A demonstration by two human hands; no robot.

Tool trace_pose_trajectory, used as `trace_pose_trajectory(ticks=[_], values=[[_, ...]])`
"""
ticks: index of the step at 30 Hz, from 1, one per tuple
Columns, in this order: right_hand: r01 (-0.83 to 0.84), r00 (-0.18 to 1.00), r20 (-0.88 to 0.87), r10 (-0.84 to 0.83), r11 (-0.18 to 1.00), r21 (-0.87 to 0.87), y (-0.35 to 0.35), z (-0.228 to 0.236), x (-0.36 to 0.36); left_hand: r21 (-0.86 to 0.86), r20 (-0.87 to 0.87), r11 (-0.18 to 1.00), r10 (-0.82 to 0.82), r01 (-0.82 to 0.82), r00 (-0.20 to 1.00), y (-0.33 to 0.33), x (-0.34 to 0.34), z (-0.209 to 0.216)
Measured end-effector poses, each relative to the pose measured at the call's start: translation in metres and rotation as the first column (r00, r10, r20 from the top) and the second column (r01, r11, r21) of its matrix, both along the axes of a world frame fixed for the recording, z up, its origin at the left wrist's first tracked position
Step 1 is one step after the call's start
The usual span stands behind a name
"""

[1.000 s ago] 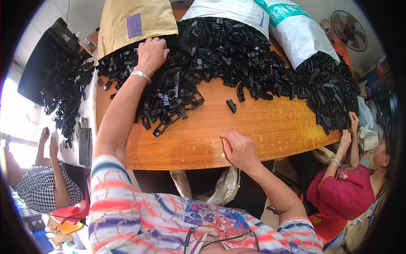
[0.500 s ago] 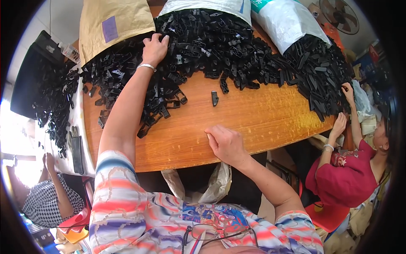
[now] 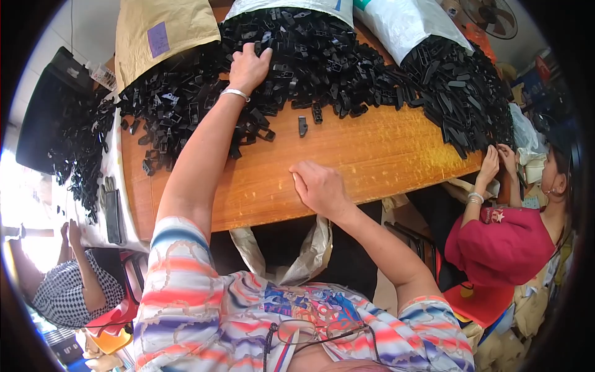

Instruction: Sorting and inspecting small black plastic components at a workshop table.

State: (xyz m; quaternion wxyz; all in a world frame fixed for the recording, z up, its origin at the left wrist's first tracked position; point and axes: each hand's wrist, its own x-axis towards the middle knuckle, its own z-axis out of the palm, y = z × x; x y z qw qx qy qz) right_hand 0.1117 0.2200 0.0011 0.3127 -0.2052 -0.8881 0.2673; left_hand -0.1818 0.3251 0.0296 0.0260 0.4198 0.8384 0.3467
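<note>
My left hand (image 3: 249, 67) reaches far out over a heap of small black plastic parts (image 3: 338, 65), its fingertips touching the heap. The thumb and fingers of that hand are apart, and no part shows in its grip. Above the table's near edge, my right hand (image 3: 319, 189) is curled closed. Whether anything is inside it is hidden from view. One loose black plastic piece (image 3: 302, 127) lies on the wooden table (image 3: 372, 155) between the heap and my right hand.
A tan sack (image 3: 167, 37) and a white sack (image 3: 288, 7) spill parts onto the table. Long black pieces (image 3: 443, 87) pour from another white sack (image 3: 415, 31) at right. A co-worker in red (image 3: 508, 242) sits right; another person (image 3: 77, 285) sits left.
My left hand has moved right across the heap, its fingers spreading. My right hand stays curled near the table edge. The right co-worker's hands have come together, off the long pieces.
</note>
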Motion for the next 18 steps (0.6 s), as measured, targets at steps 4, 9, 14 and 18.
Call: trace_pose_trajectory(ticks=[4,9,14,18], values=[[-0.004,1.0,-0.003,0.004,1.0,0.012,0.001,-0.004,-0.001,-0.013,0.0,1.0,0.015,-0.015,1.0,-0.001,0.022,0.001],[-0.002,1.0,0.008,0.002,0.999,0.033,0.0,-0.004,-0.003,0.08,0.03,0.997,0.004,-0.006,1.0,-0.005,0.036,-0.005],[0.015,0.999,-0.032,-0.013,0.998,0.062,0.002,-0.009,-0.004,0.084,0.084,0.991,-0.113,0.106,0.99,-0.021,0.051,0.001],[-0.001,1.0,-0.024,0.003,0.996,0.084,0.002,-0.009,-0.006,0.212,-0.047,0.955,-0.204,0.209,0.978,-0.055,0.055,0.009]])
